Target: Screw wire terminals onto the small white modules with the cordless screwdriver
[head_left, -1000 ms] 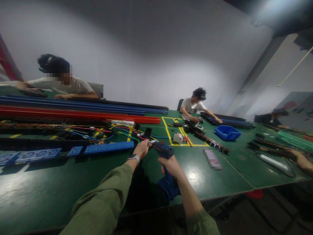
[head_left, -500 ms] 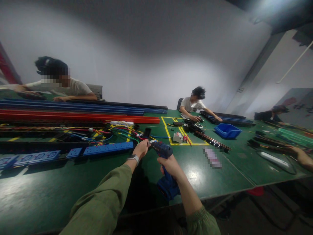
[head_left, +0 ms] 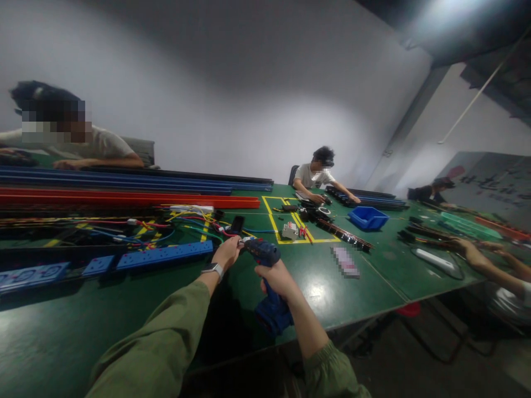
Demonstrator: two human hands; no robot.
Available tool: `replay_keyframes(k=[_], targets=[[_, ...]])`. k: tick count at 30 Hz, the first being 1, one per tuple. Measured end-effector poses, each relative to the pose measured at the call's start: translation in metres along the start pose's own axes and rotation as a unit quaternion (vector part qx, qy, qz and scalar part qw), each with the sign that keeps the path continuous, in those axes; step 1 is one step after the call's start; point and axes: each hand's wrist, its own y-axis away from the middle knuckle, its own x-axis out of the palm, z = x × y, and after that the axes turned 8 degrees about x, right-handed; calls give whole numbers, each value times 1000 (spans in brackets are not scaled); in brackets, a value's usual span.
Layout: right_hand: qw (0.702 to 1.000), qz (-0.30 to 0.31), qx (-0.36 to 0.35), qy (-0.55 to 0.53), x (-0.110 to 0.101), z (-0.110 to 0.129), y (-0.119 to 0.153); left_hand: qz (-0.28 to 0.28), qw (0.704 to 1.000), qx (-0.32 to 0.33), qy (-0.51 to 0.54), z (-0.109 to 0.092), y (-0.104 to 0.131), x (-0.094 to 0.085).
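My right hand [head_left: 276, 278] is wrapped round the grip of a blue power drill [head_left: 265, 252], whose tip points left. At that tip my left hand [head_left: 227, 251] is closed, its fingers pinched on something too small to make out. A small black box [head_left: 238, 225] lies just beyond my left fingertips. Left of my hands runs a blue socket strip [head_left: 166, 255] in a dark rail, with loose coloured wires [head_left: 191, 224] behind it.
Orange rails [head_left: 124, 198] and blue rails [head_left: 124, 179] lie farther back. A circuit breaker [head_left: 290, 230], a blue bin [head_left: 368, 218] and a pixelated flat item [head_left: 345, 262] are to the right. Several people work round the green table [head_left: 315, 309].
The view has turned a little to the right, so the scene sits farther left. Both my hands and the drill keep the same hold. At the right, another person's hands show more.
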Motion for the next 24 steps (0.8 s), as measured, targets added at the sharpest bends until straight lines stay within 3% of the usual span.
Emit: replay_keyframes(k=[19, 24], targets=[[1000, 16, -9, 3, -1, -5, -5, -6, 1000, 5, -1, -4, 2, -4], [1000, 15, -8, -7, -1, -6, -6, 12, 1000, -19, 6, -7, 2, -7]])
